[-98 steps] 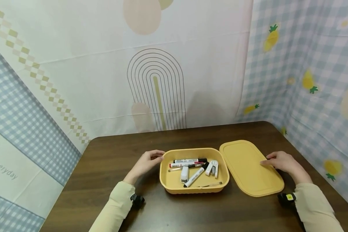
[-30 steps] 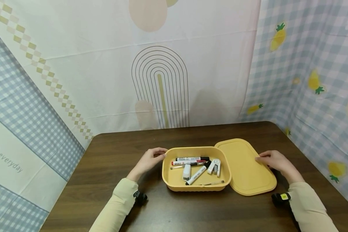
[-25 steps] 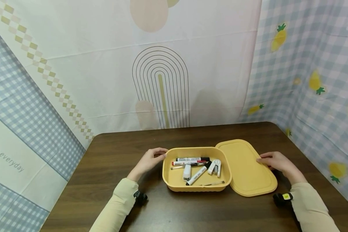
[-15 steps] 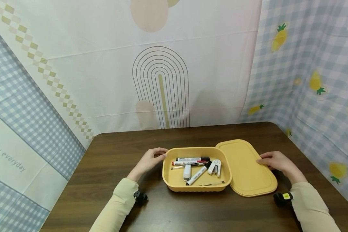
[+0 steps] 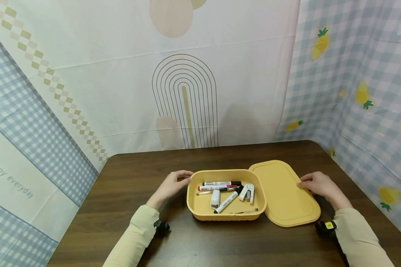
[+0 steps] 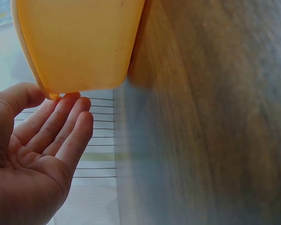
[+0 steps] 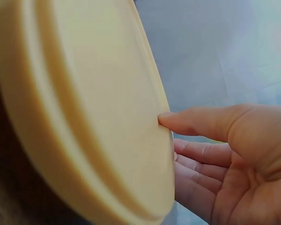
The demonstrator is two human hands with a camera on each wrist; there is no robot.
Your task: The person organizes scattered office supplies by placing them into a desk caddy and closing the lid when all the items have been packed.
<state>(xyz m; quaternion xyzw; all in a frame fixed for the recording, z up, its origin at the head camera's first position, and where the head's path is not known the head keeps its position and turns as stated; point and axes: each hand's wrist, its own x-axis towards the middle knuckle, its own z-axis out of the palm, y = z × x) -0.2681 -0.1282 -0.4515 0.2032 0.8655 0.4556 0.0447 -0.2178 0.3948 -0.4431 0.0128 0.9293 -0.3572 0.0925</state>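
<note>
A yellow plastic storage box [image 5: 227,215] stands uncovered on the table. My left hand [image 5: 171,186] pinches its far left corner at the rim; the left wrist view shows the thumb on one side of the box [image 6: 79,42] and fingertips on the other. A matching flat lid [image 5: 289,196] lies to the right, its left side close against the box. My right hand [image 5: 322,186] holds the lid's right edge, thumb on top. In the right wrist view the other fingers are partly hidden behind the lid [image 7: 107,93].
Inside the box lie several markers, including a black-capped marker [image 5: 228,200] and a red-ended marker [image 5: 208,188], pens, a small white stapler [image 5: 247,193] and a white rounded item [image 5: 215,199]. The dark wooden table [image 5: 137,167] meets hanging patterned cloth at the back.
Since the oldest frame, the lid and my right hand have moved left, closer to the box. My left hand keeps its place at the box corner. The view has shifted slightly.
</note>
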